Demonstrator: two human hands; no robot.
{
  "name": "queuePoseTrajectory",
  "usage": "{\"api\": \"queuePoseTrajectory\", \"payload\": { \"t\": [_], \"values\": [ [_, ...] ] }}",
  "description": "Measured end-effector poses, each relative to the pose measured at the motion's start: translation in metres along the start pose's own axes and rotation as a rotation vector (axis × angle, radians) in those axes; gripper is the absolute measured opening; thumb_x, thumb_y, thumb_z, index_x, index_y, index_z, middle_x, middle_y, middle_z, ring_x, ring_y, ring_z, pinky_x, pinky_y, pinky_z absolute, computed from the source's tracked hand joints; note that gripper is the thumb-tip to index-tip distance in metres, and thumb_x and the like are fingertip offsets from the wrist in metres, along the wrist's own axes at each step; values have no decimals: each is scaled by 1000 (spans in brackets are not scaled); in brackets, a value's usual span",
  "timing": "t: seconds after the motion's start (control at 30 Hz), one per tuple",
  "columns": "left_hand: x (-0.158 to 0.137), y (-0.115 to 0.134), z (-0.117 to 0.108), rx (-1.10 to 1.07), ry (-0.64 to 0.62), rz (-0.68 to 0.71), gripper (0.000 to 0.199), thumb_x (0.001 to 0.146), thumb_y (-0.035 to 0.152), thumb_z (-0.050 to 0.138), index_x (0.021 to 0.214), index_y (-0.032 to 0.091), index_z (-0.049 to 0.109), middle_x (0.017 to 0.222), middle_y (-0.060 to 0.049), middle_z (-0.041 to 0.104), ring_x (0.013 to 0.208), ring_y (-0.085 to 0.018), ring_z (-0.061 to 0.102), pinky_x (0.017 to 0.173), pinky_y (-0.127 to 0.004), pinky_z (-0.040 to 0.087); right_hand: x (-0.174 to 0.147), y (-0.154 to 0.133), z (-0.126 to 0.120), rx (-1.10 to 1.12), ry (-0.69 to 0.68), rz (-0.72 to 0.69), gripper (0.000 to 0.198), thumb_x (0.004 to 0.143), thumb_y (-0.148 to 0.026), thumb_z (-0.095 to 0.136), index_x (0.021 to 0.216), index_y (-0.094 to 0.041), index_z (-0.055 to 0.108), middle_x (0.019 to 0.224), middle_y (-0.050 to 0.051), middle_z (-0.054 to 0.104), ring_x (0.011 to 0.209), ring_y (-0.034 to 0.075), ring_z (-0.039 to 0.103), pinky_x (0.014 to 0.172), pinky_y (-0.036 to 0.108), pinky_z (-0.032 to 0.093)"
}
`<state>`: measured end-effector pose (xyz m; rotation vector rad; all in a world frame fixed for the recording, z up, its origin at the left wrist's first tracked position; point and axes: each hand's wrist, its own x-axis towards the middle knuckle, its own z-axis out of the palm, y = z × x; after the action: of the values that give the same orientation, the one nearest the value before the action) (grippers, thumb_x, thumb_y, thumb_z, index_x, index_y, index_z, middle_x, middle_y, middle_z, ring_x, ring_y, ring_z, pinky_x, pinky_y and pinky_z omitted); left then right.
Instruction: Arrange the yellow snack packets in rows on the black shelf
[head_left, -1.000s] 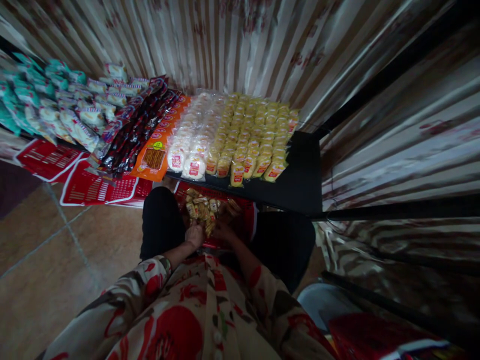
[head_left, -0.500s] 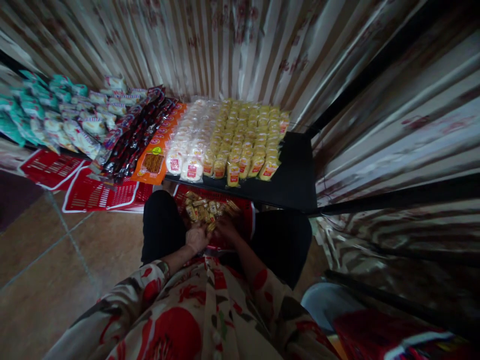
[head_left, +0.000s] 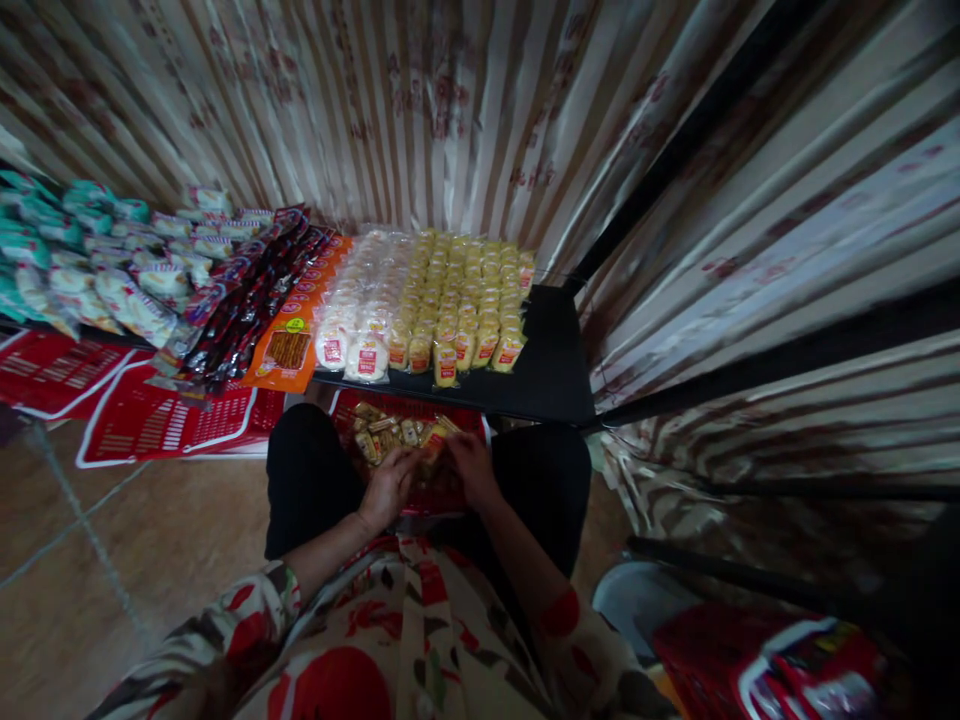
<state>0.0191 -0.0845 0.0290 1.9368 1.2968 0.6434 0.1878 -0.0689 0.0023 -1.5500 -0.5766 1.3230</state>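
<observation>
Between my knees sits a red basket [head_left: 480, 425] with small, gold-wrapped snack packets [head_left: 367, 445] inside. Over it, my left hand [head_left: 388, 490] and my right hand [head_left: 474, 472] come together at a yellow snack packet [head_left: 433, 442] with a red label. The left fingers are closed at the packet's lower left side. My right fingers grip its right edge, partly hidden by the hand. Just beyond, yellow packets with similar red labels [head_left: 445, 365] stand in rows on a black bench [head_left: 555, 350].
Left of the yellow rows lie white round packets [head_left: 367, 360], an orange bag [head_left: 281, 350], dark red packets [head_left: 240, 310] and white and teal wrapped snacks [head_left: 150, 290]. Red baskets [head_left: 172, 415] sit below the bench. A striped curtain [head_left: 450, 120] hangs behind; another red basket [head_left: 720, 660] stands lower right.
My hands have drawn apart slightly and lifted, and the yellow packet with its red label now shows between them. The whole view has shifted, so the bench appears lower and further left.
</observation>
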Motion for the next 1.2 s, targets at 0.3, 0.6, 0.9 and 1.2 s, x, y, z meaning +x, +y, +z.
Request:
{"api": "queuePoseTrajectory", "payload": {
  "t": [0.3, 0.6, 0.9, 1.2],
  "values": [
    [23, 36, -12, -60, -1, 123, 37, 89, 15, 40, 118, 20, 62, 121, -10, 57, 109, -18, 58, 95, -31, 48, -30, -61, -14, 217, 145, -5, 59, 53, -42, 78, 102, -22, 51, 76, 0, 68, 68, 20, 66, 64, 33, 53],
    [73, 81, -30, -139, 93, 323, 36, 83, 7, 43, 107, 21, 66, 116, -8, 59, 104, -16, 61, 89, -30, 53, -45, -99, -41, 361, -92, -81, 55, 64, -38, 79, 111, -18, 58, 83, 2, 71, 72, 16, 65, 68, 27, 49],
    [138, 138, -42, -45, -149, 454, 27, 82, 10, 49, 97, 20, 69, 109, -5, 62, 101, -14, 60, 92, -28, 48, -23, -119, -73, 62, -40, -308, 38, 66, -38, 74, 97, -20, 61, 92, 3, 68, 84, 17, 63, 78, 30, 50],
    [204, 194, -32, 161, -318, 676, 41, 81, 6, 44, 116, 17, 61, 118, -7, 58, 109, -16, 56, 98, -29, 46, 17, -145, -105, -478, 229, -716, 38, 73, -39, 64, 106, -20, 67, 95, 8, 67, 80, 20, 61, 79, 35, 51]
  ]
}}
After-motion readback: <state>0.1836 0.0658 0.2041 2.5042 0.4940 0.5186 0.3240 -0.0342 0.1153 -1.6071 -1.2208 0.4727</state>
